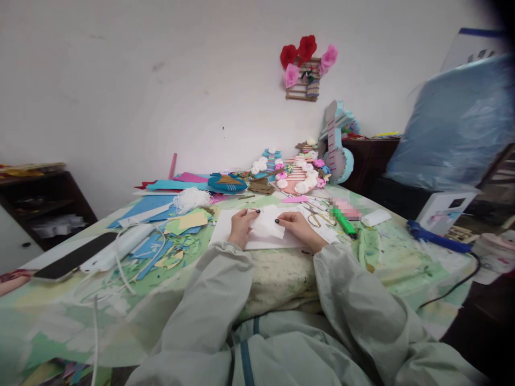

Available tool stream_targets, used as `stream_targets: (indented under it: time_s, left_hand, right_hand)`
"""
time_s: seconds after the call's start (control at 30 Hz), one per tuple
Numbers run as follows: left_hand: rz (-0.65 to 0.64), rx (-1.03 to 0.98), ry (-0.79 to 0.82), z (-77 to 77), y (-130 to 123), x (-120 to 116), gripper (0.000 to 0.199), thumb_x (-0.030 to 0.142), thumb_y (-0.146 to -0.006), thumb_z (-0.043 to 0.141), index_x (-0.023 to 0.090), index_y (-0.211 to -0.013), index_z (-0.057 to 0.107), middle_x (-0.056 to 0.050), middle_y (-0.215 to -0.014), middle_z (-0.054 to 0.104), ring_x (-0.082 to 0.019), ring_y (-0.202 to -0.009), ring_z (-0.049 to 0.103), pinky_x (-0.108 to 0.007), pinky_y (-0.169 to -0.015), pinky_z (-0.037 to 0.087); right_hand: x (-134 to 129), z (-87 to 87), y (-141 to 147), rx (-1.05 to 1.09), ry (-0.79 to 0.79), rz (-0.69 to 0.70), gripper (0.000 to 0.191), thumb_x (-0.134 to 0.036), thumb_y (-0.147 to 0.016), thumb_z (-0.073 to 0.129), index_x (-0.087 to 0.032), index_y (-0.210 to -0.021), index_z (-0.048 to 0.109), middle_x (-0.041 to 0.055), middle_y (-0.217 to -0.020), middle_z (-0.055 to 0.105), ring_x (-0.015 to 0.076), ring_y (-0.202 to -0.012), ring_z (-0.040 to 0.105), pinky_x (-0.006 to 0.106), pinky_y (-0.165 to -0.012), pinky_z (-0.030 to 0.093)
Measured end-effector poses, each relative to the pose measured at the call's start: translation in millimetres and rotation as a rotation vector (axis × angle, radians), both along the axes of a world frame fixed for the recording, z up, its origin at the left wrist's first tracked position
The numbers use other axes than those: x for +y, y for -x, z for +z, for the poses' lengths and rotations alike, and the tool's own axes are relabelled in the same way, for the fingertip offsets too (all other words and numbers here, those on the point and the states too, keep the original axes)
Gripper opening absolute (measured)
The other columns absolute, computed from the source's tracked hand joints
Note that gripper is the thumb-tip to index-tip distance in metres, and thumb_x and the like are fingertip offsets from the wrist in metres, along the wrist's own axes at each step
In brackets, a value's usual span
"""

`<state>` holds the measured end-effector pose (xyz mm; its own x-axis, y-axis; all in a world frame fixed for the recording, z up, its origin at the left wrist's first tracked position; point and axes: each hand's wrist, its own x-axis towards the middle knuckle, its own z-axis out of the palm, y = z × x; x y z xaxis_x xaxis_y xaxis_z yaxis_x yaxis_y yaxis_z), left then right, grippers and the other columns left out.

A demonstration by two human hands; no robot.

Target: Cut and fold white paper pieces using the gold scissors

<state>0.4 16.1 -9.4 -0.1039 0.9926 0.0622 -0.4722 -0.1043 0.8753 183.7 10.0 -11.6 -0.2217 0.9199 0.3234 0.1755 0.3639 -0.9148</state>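
A small white sheet of paper (269, 221) is held up between both hands, above a larger white sheet (219, 230) lying on the table. My left hand (242, 226) pinches its left edge between thumb and fingers. On the other side, my right hand (296, 225) grips the paper's right part, with the thumb and fingertips on it. Gold-handled scissors (314, 219) lie just to the right of my right hand. A green marker-like tool (344, 222) is farther right.
Paper scraps (177, 252), white yarn (192, 200), a power strip (118, 246) and a black phone (76, 256) lie left. Yarn crafts (300, 174) stand at the back. A blue glue gun (436, 238) with a cord is right. Another person's hand (14, 281) shows far left.
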Motion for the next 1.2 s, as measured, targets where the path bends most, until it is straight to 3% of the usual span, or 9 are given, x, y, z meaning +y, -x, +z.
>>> stream_targets:
  time_s: [0.37,0.77,1.2]
  left_hand:
    - [0.24,0.014,0.078,0.3,4,3,0.03,0.022,-0.047,0.076,0.016,-0.075,0.067,0.002,-0.066,0.064,-0.01,-0.056,0.055,-0.019,-0.045,0.028]
    - [0.172,-0.005,0.044,-5.8,-3,4,0.028,0.023,-0.048,0.074,0.014,-0.073,0.066,0.0,-0.063,0.062,-0.012,-0.055,0.055,-0.021,-0.048,0.036]
    - [0.14,-0.01,-0.105,-14.0,-9,5,0.023,0.027,-0.05,0.073,0.013,-0.066,0.064,0.0,-0.059,0.059,-0.01,-0.054,0.05,-0.02,-0.051,0.037]
  right_hand:
    - [-8,9.2,-1,-0.116,-0.077,-0.017,0.024,-0.033,-0.07,0.06,-0.015,-0.056,0.067,0.0026,-0.057,0.063,0.0131,-0.058,0.05,0.026,-0.063,0.035]
    - [-4,-5.9,-7,-0.142,-0.046,0.021,0.026,-0.037,-0.071,0.062,-0.014,-0.059,0.067,0.0018,-0.057,0.063,0.0121,-0.054,0.048,0.026,-0.06,0.034]
    - [-1,-10.5,-10,-0.117,-0.011,-0.011,0.03,-0.045,-0.067,0.065,-0.016,-0.059,0.062,-0.002,-0.044,0.051,0.01,-0.043,0.039,0.026,-0.049,0.028]
